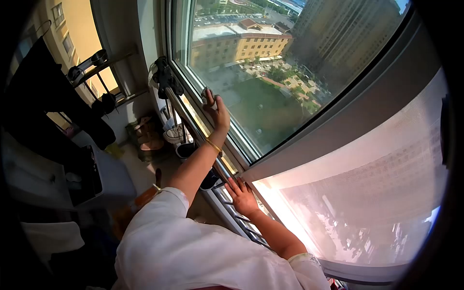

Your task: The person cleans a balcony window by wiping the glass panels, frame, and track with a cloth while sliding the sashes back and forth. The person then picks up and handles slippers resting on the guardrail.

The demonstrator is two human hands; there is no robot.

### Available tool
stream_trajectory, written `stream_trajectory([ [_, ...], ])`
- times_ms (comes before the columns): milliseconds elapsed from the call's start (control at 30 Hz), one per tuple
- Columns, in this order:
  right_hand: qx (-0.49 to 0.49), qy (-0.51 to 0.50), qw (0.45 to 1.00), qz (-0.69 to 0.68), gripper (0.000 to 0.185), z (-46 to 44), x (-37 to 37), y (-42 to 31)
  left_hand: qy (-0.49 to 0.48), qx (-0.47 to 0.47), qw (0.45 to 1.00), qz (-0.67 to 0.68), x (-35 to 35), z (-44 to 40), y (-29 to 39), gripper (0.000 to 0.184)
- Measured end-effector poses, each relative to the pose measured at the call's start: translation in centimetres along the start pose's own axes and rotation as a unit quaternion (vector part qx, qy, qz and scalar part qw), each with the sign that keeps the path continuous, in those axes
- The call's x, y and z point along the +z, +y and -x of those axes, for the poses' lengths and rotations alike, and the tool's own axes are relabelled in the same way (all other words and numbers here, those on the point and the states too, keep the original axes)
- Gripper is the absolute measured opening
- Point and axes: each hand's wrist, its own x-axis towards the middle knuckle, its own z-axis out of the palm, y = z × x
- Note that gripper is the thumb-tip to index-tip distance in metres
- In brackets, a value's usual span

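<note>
My left hand [217, 112] is raised at the window's frame [240, 153], with a yellow bangle [214, 146] round the wrist. Its fingers are curled at a small greyish thing [206, 93] against the edge of the glass; what this is cannot be made out. My right hand [244, 199] lies on the metal railing [223, 175] below the window, fingers stretched and apart, holding nothing. Beyond the window glass [270, 104], buildings and a green lawn show far below.
Dark gloves or shoes [166, 77] hang at the railing's far end. On the left are dark hanging clothes [36, 82], a white appliance or tub [113, 171] and shoes [146, 135] on the floor. A pale mesh screen [357, 193] spans the right side.
</note>
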Motion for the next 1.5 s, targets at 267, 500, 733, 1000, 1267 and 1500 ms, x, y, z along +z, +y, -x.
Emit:
stream_trajectory([
  [267,0.003,-0.003,1.0,0.007,0.07,0.2,-0.3,-0.1,-0.239,0.605,0.755,-0.08,8.1,-1.7,20.6,0.044],
  [500,-0.001,0.015,1.0,-0.001,0.07,0.3,0.3,0.3,-0.04,0.156,0.986,-0.031,3.4,-5.4,6.7,0.057],
  [733,-0.002,0.025,0.999,0.02,0.072,0.3,0.1,0.0,-0.266,0.586,0.762,-0.077,7.2,2.5,21.0,0.052],
  [1000,0.0,0.038,0.999,-0.014,0.065,0.5,0.1,0.0,-0.08,0.273,0.959,-0.015,9.1,-15.8,16.4,0.048],
  [1267,-0.007,0.044,0.999,0.005,0.061,0.4,0.4,0.0,-0.232,0.601,0.759,-0.09,10.0,-1.1,27.9,0.051],
  [1500,-0.002,0.026,1.0,0.012,0.065,0.4,-0.2,-0.1,-0.105,0.484,0.866,-0.072,15.4,-21.6,30.1,0.034],
])
